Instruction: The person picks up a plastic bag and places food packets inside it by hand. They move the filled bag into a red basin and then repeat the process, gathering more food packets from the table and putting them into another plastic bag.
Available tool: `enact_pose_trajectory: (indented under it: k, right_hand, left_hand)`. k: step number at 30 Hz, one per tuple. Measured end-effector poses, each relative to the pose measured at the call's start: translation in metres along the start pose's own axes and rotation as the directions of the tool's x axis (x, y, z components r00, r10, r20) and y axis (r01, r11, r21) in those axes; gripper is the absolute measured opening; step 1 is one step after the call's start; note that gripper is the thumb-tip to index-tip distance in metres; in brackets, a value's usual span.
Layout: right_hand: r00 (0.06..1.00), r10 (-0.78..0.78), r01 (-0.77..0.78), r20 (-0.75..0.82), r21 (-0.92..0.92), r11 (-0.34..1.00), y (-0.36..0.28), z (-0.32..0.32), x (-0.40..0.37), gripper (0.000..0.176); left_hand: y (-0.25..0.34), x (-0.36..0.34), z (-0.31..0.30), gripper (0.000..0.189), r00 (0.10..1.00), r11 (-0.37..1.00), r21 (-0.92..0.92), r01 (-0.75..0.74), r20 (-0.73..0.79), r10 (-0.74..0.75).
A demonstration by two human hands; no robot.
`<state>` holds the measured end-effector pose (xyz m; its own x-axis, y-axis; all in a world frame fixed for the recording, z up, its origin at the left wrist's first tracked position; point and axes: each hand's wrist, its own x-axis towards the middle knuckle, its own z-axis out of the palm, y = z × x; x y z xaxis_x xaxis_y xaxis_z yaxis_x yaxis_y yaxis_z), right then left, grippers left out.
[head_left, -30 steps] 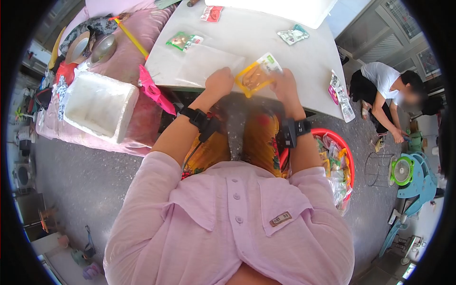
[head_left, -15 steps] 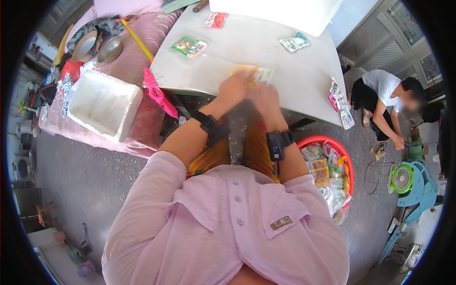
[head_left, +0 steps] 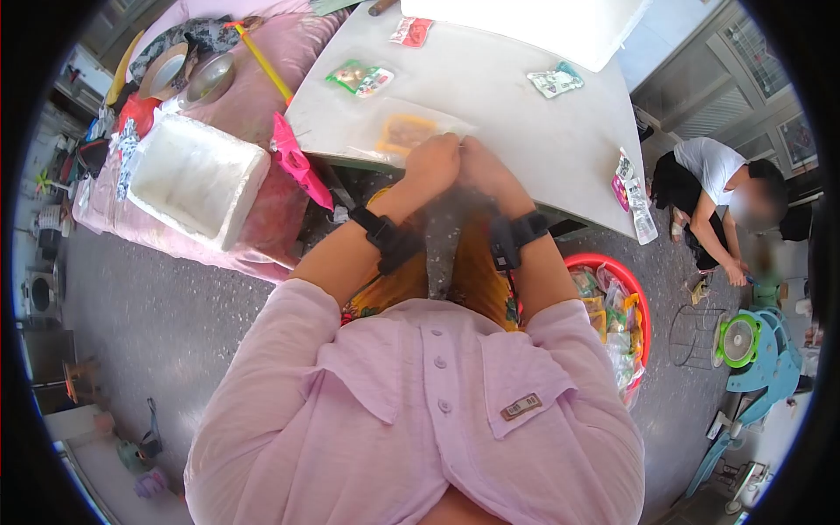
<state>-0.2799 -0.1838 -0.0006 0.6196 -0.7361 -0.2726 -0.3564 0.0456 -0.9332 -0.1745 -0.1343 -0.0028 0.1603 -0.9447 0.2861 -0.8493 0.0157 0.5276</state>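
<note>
A clear plastic bag lies on the near edge of the white table, with a yellow-edged food packet in or under it. My left hand has its fingers closed on the right end of the bag. Right beside it, my right hand pinches at that same end, the fingertips of both hands nearly touching. The exact grip of the fingers is partly hidden by the hands.
Other packets lie on the table: a green one, a red one and a pale green one. A red basin of packets stands at my right. A foam box sits left. A person crouches at far right.
The yellow packet has shifted left, away from my fingers, and now lies flat at the bag. My hands have drawn together at the bag's right end.
</note>
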Motion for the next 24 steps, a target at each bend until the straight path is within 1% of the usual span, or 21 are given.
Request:
enact_pose_trajectory:
  k: [1, 3, 4, 6, 8, 9, 10, 11, 12, 13, 14, 15, 16, 17, 19, 20, 22, 23, 24]
  right_hand:
    - [1.0, -0.019, 0.017, -0.025, -0.062, 0.998, -0.009, 0.004, -0.004, 0.027]
    - [0.993, -0.005, 0.024, 0.116, -0.165, 0.986, -0.018, 0.004, -0.005, 0.029]
    - [0.982, 0.008, 0.034, 0.19, -0.215, 0.976, -0.019, 0.004, -0.005, 0.03]
    - [0.981, -0.054, 0.098, 0.187, -0.234, 0.967, -0.007, 0.008, 0.014, 0.03]
    - [0.98, -0.158, 0.177, 0.121, -0.168, 0.97, -0.001, 0.011, 0.026, 0.03]
    - [0.974, -0.222, 0.226, 0.053, -0.091, 0.97, -0.009, 0.015, 0.02, 0.029]
    - [0.961, -0.276, 0.276, -0.019, -0.014, 0.961, -0.017, 0.019, 0.012, 0.028]
    - [0.911, -0.401, 0.402, -0.096, -0.008, 0.915, -0.028, 0.024, 0.004, 0.026]
    - [0.84, -0.514, 0.52, -0.173, -0.011, 0.854, -0.041, 0.028, -0.006, 0.024]
    - [0.75, -0.612, 0.627, -0.251, -0.024, 0.779, -0.051, 0.03, -0.015, 0.022]
    - [0.744, -0.619, 0.641, -0.252, 0.009, 0.767, -0.059, 0.029, -0.024, 0.021]
    - [0.737, -0.626, 0.655, -0.255, 0.043, 0.754, -0.067, 0.027, -0.032, 0.02]
    - [0.729, -0.634, 0.67, -0.259, 0.075, 0.739, -0.07, 0.025, -0.036, 0.019]
    - [0.757, -0.596, 0.632, -0.268, 0.071, 0.771, -0.068, 0.023, -0.036, 0.017]
    - [0.805, -0.517, 0.554, -0.29, 0.058, 0.831, -0.059, 0.016, -0.032, 0.015]
    - [0.813, -0.496, 0.536, -0.304, 0.059, 0.842, -0.054, 0.014, -0.032, 0.015]
    - [0.832, -0.452, 0.496, -0.321, 0.066, 0.866, -0.042, 0.013, -0.03, 0.014]
    - [0.826, -0.46, 0.497, -0.327, 0.035, 0.867, -0.034, 0.012, -0.027, 0.014]
    - [0.821, -0.466, 0.495, -0.33, 0.006, 0.869, -0.024, 0.01, -0.024, 0.015]
  left_hand:
    - [-0.004, 0.0, 0.001, 0.021, 1.0, 1.0, -0.025, -0.01, -0.022, 0.009]
    - [-0.012, -0.004, 0.0, 0.02, 0.998, 0.997, -0.073, -0.023, -0.066, 0.018]
    - [-0.016, -0.005, -0.002, 0.02, 0.998, 0.998, -0.066, 0.003, -0.063, -0.007]
    - [-0.018, -0.006, -0.015, 0.019, 0.996, 0.997, -0.049, 0.056, -0.06, -0.059]
    - [-0.025, -0.001, -0.034, 0.017, 0.99, 0.978, -0.198, 0.064, -0.112, -0.088]
    - [-0.029, 0.004, -0.047, 0.016, 0.985, 0.961, -0.27, 0.06, -0.137, -0.1]
    - [-0.035, 0.011, -0.063, 0.016, 0.977, 0.959, -0.28, 0.038, -0.191, -0.095]
    - [-0.043, 0.021, -0.081, 0.017, 0.966, 0.957, -0.289, 0.017, -0.244, -0.091]
    - [-0.056, 0.031, -0.1, 0.018, 0.964, 0.962, -0.272, -0.016, -0.261, -0.058]
    - [-0.07, 0.043, -0.119, 0.019, 0.967, 0.968, -0.252, 0.013, -0.243, -0.076]
    - [-0.066, 0.049, -0.147, 0.021, 0.959, 0.941, -0.293, 0.167, -0.174, -0.224]
    - [-0.077, 0.058, -0.167, 0.022, 0.955, 0.995, -0.076, 0.064, -0.285, -0.083]
    - [-0.093, 0.07, -0.184, 0.021, 0.956, 0.996, -0.054, 0.069, -0.281, -0.081]
    - [-0.107, 0.081, -0.199, 0.021, 0.958, 0.997, -0.033, 0.072, -0.277, -0.079]
    - [-0.116, 0.094, -0.224, 0.021, 0.934, 0.998, 0.018, 0.062, -0.352, -0.052]
    - [-0.115, 0.098, -0.231, 0.021, 0.92, 0.997, 0.041, 0.059, -0.39, -0.038]
    - [-0.111, 0.098, -0.229, 0.022, 0.912, 0.991, 0.131, -0.007, -0.407, 0.06]
    - [-0.108, 0.098, -0.226, 0.022, 0.905, 0.984, 0.176, -0.033, -0.412, 0.104]
    - [-0.113, 0.097, -0.213, 0.021, 0.913, 0.97, 0.234, -0.065, -0.379, 0.152]
